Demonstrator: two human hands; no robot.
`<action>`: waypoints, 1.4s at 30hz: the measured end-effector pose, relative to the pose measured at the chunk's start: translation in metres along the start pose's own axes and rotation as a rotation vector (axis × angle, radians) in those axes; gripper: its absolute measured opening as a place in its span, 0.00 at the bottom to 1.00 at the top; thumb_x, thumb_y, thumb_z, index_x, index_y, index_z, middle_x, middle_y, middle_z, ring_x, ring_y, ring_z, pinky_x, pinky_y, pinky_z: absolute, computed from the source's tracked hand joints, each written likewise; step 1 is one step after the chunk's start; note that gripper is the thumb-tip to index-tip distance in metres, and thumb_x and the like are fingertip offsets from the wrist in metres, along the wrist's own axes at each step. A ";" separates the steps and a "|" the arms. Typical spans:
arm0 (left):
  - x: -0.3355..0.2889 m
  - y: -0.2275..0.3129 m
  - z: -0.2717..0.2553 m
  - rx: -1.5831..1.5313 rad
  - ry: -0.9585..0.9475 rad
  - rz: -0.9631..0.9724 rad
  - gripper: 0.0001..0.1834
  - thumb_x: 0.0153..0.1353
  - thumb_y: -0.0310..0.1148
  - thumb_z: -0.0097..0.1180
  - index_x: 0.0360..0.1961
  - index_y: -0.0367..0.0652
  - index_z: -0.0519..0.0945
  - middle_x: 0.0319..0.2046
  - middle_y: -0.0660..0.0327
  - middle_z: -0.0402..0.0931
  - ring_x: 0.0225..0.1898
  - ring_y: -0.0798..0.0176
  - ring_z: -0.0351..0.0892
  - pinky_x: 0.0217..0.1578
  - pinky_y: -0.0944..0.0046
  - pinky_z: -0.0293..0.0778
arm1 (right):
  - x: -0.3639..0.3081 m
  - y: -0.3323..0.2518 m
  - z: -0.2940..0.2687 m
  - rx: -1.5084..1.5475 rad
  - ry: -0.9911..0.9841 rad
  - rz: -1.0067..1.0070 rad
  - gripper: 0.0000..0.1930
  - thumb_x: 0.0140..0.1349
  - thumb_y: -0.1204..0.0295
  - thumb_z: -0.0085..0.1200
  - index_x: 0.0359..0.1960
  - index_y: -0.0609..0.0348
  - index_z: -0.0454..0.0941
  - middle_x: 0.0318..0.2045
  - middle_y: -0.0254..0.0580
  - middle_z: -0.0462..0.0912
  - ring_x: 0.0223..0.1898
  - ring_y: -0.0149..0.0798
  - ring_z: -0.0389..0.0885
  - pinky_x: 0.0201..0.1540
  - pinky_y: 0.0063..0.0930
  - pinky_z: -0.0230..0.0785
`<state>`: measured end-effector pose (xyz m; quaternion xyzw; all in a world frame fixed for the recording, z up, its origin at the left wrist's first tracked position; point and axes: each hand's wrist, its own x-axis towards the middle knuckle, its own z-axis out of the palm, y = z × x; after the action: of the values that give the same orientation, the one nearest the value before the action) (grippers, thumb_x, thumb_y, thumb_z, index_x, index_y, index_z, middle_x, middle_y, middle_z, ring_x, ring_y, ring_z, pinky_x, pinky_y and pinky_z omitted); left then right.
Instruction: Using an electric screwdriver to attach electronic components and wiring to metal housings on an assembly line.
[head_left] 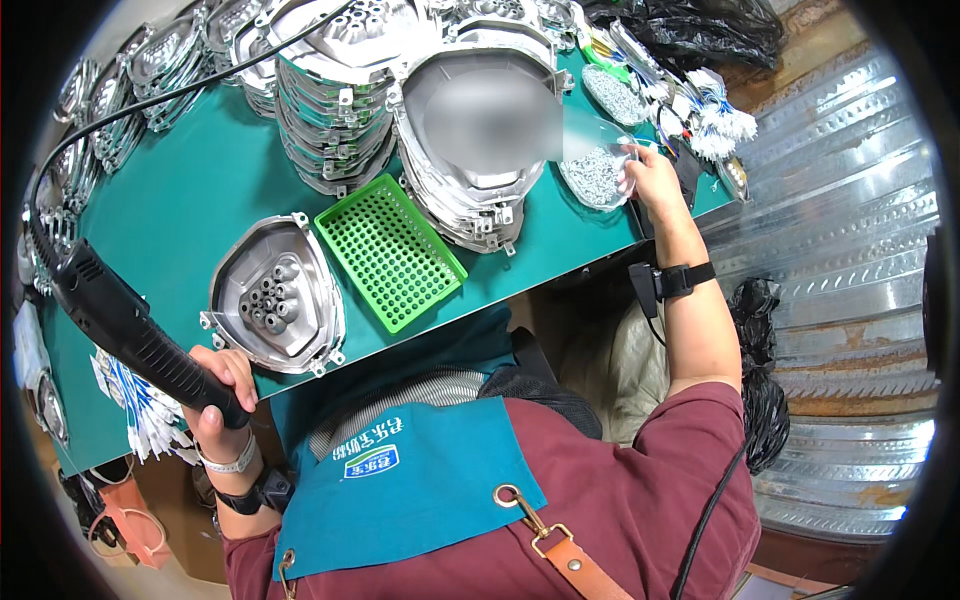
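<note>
I list: left hand (226, 372), fingers wrapped round black corded tool (135, 322), beside cast housing (270, 300) and green crate (395, 250); right hand (654, 182), fingers clamped on clear dish (597, 177) at table's (540, 262) right end

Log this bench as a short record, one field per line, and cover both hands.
left hand: wrapped around a black corded tool
right hand: fingers at the rim of a clear dish; grip unclear
dish contents: many small shiny metal parts
nearest the left hand's tool: one metal housing with a cluster of round studs
beside the housing: green perforated tray
behind the tray: tall stacks of similar housings
work surface: teal
</note>
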<state>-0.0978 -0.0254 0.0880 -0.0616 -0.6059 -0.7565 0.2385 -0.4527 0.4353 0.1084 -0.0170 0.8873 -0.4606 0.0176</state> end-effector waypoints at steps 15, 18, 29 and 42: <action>0.002 -0.004 -0.002 0.039 -0.030 0.021 0.23 0.52 0.51 0.58 0.31 0.43 0.66 0.14 0.65 0.68 0.15 0.70 0.64 0.23 0.71 0.57 | -0.076 -0.018 -0.011 0.119 -0.085 0.114 0.19 0.54 0.82 0.42 0.49 0.69 0.73 0.19 0.38 0.76 0.16 0.28 0.73 0.18 0.19 0.65; 0.002 -0.003 -0.001 0.034 -0.032 0.020 0.22 0.51 0.50 0.57 0.31 0.43 0.66 0.14 0.65 0.68 0.15 0.70 0.64 0.23 0.71 0.57 | -0.067 -0.009 0.007 0.013 -0.095 0.060 0.20 0.54 0.81 0.42 0.50 0.68 0.73 0.21 0.36 0.76 0.17 0.26 0.72 0.20 0.18 0.64; 0.001 -0.003 0.000 0.023 -0.025 0.009 0.23 0.51 0.50 0.59 0.30 0.43 0.66 0.13 0.66 0.68 0.15 0.70 0.64 0.23 0.71 0.58 | -0.017 -0.032 0.026 -0.584 0.114 -0.180 0.17 0.55 0.76 0.46 0.47 0.63 0.76 0.28 0.50 0.81 0.28 0.42 0.81 0.34 0.35 0.73; -0.002 0.000 -0.002 -0.007 -0.023 -0.040 0.23 0.50 0.51 0.59 0.31 0.43 0.66 0.14 0.65 0.68 0.17 0.69 0.66 0.23 0.70 0.58 | -0.041 -0.072 0.048 -0.840 -0.130 -0.516 0.06 0.49 0.74 0.60 0.30 0.58 0.79 0.29 0.51 0.81 0.34 0.54 0.79 0.39 0.42 0.71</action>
<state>-0.0962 -0.0266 0.0865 -0.0592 -0.6070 -0.7625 0.2161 -0.4089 0.3562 0.1400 -0.2705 0.9601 -0.0507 -0.0499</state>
